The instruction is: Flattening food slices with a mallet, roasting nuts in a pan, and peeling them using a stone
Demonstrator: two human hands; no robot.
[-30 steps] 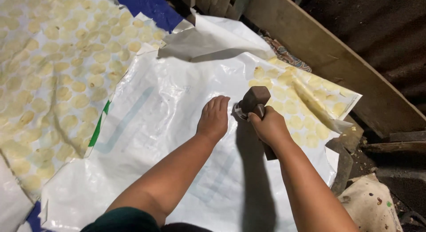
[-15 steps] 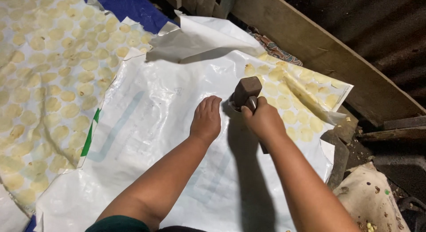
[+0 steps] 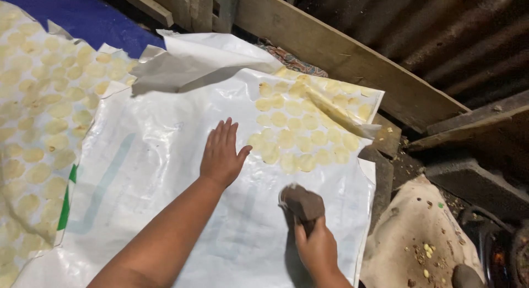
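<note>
My left hand [image 3: 221, 154] lies flat, fingers spread, on a white plastic sheet [image 3: 160, 172]. My right hand [image 3: 316, 248] grips the handle of a dark mallet [image 3: 303, 203], whose head rests low over the sheet near its front right. Beyond both hands, several flattened pale yellow discs [image 3: 297, 139] lie in rows on the sheet's far right part. A loose flap of the sheet [image 3: 204, 59] is folded up at the far edge.
Another sheet covered with yellow discs [image 3: 38, 133] lies to the left on a blue cover [image 3: 82, 18]. Wooden boards [image 3: 341, 56] run along the far right. A stained cloth with small crumbs [image 3: 419, 244] lies at the lower right.
My right hand has drawn the mallet back toward me and down to the right. My left hand stays pressed on the sheet. The view has shifted, showing more discs.
</note>
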